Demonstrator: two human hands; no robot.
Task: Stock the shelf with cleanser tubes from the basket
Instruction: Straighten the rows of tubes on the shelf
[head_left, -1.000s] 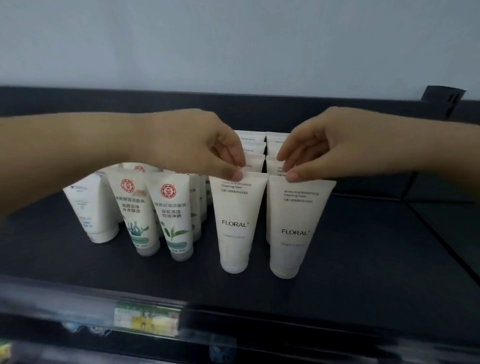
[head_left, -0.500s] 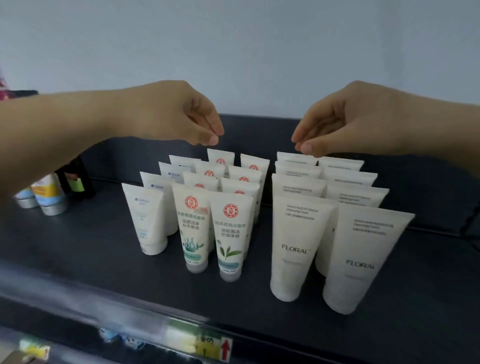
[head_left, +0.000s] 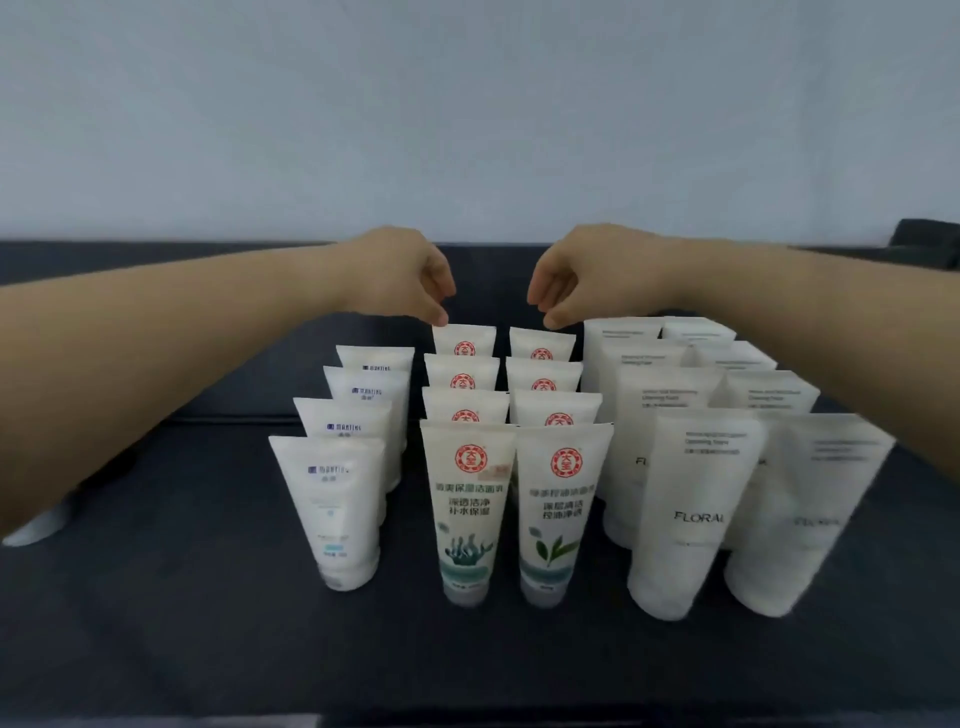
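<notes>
hands (head_left: 405, 280) shifted — behind red-seal tubes (head_left: 464, 343)

20 tubes (head_left: 466, 512), 2 hands (head_left: 402, 278)

Both bare forearms reach in from the lower sides, the left from about 8 o'clock and the right from about 4 o'clock, converging toward 12. The left hand (head_left: 402, 278) hangs palm down, fingers curled loosely with thumb and fingertips drawn near together. The right hand (head_left: 582, 275) mirrors it, fingers bent downward, gripping nothing.
</notes>
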